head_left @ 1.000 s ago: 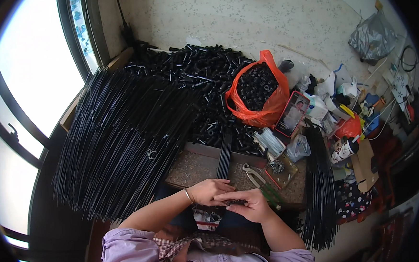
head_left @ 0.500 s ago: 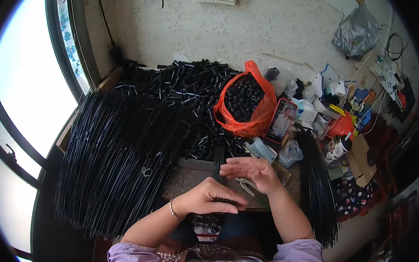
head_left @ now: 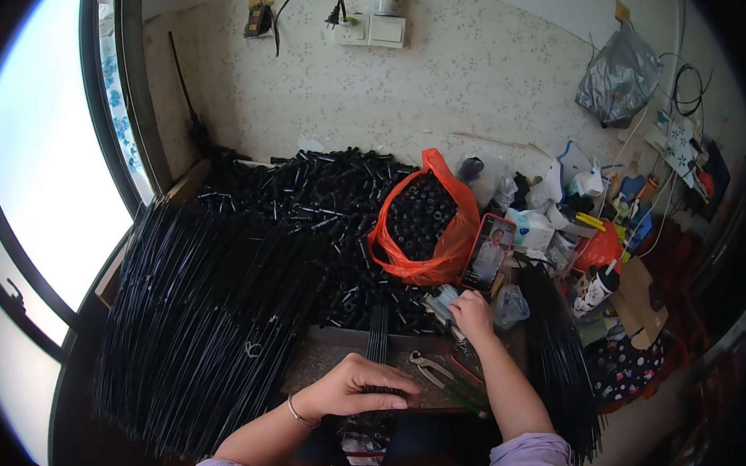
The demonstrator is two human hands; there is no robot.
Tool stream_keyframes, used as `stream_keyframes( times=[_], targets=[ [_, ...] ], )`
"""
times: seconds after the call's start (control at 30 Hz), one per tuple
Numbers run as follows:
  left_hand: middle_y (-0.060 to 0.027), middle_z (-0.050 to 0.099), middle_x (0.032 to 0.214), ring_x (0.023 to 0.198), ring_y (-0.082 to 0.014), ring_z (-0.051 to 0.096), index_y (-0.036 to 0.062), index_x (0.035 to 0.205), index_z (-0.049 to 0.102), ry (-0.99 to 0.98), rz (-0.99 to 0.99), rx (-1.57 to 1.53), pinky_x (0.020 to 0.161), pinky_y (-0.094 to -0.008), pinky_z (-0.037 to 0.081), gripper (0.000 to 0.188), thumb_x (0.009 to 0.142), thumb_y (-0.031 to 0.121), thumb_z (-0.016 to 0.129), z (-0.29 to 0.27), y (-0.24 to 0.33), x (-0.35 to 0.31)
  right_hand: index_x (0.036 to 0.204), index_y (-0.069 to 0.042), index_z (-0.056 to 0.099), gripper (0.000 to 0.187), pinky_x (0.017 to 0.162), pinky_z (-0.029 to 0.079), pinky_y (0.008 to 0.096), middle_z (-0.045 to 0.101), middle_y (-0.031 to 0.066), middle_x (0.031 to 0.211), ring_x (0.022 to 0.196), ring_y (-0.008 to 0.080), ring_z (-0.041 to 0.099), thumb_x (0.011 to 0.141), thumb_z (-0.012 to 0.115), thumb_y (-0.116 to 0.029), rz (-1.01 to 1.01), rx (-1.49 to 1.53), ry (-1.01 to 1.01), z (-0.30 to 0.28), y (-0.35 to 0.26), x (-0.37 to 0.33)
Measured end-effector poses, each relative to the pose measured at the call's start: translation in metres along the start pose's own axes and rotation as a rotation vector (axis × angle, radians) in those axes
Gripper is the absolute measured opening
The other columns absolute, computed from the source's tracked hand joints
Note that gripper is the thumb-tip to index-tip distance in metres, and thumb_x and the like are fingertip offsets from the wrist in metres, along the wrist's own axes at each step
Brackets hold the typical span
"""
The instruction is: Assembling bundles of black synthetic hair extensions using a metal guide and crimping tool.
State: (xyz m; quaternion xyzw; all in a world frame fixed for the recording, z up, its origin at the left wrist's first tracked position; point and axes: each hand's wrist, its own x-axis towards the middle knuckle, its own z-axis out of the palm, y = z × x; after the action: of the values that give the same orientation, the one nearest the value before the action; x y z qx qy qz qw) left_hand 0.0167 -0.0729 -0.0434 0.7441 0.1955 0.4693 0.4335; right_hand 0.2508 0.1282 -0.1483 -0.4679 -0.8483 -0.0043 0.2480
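My left hand (head_left: 361,387) is closed round a bundle of thin black rods (head_left: 379,331) at the table's front edge. The rods reach away from me toward a heap of short black tubular parts (head_left: 319,185). My right hand (head_left: 472,314) is stretched out to a pale blue, strip-like bundle (head_left: 442,304) just below a phone (head_left: 488,252). Its fingers are curled down there, and whatever lies in them is hidden. Between the two arms lie metal pincers (head_left: 432,368) with green handles.
A large stack of black rods (head_left: 199,329) covers the left side; another rod bundle (head_left: 560,358) hangs at the right. An orange-red plastic bag (head_left: 466,219) stands full of small black parts. Clutter, a patterned cup (head_left: 594,292) and a cardboard box (head_left: 638,306) crowd the right.
My right hand has moved from beside the left hand out to the pale blue bundle, its fingers now curled. The left hand keeps hold of the rods. The view has tilted up.
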Motion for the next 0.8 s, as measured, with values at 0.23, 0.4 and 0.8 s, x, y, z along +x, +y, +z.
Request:
stream_keyframes(
  times=[0.23, 0.4, 0.8],
  targets=[
    [-0.0127, 0.067, 0.083, 0.083, -0.025, 0.064, -0.0023, 0.092, 0.065, 0.113, -0.047, 0.07, 0.084, -0.0358, 0.047, 0.018, 0.077, 0.008, 0.066, -0.002, -0.002, -0.001, 0.08, -0.001, 0.063, 0.005, 0.061, 0.045, 0.026, 0.056, 0.0052, 0.079, 0.071, 0.0134, 0.054, 0.077, 0.061, 0.001, 0.05, 1.01, 0.128, -0.063, -0.078, -0.012],
    [-0.0121, 0.067, 0.084, 0.076, -0.0187, 0.066, -0.0013, 0.093, 0.065, 0.163, -0.022, 0.096, 0.068, -0.0256, 0.05, 0.02, 0.078, 0.011, 0.066, -0.003, -0.003, -0.002, 0.088, -0.003, 0.065, 0.023, 0.058, 0.044, 0.0272, 0.055, 0.0069, 0.077, 0.067, 0.0175, 0.053, 0.068, 0.062, 0.008, -0.372, 0.651, 0.146, -0.146, -0.155, -0.071],
    [-0.0138, 0.066, 0.086, 0.078, -0.0231, 0.065, -0.0013, 0.092, 0.065, 0.141, -0.001, 0.169, 0.07, -0.0281, 0.05, 0.02, 0.077, 0.013, 0.067, 0.013, 0.006, -0.009, 0.086, -0.001, 0.065, 0.025, 0.059, 0.044, 0.0311, 0.055, 0.0086, 0.075, 0.068, 0.0244, 0.052, 0.063, 0.063, 0.009, -0.406, 0.372, 0.273, -0.156, -0.174, -0.099]
  ],
)
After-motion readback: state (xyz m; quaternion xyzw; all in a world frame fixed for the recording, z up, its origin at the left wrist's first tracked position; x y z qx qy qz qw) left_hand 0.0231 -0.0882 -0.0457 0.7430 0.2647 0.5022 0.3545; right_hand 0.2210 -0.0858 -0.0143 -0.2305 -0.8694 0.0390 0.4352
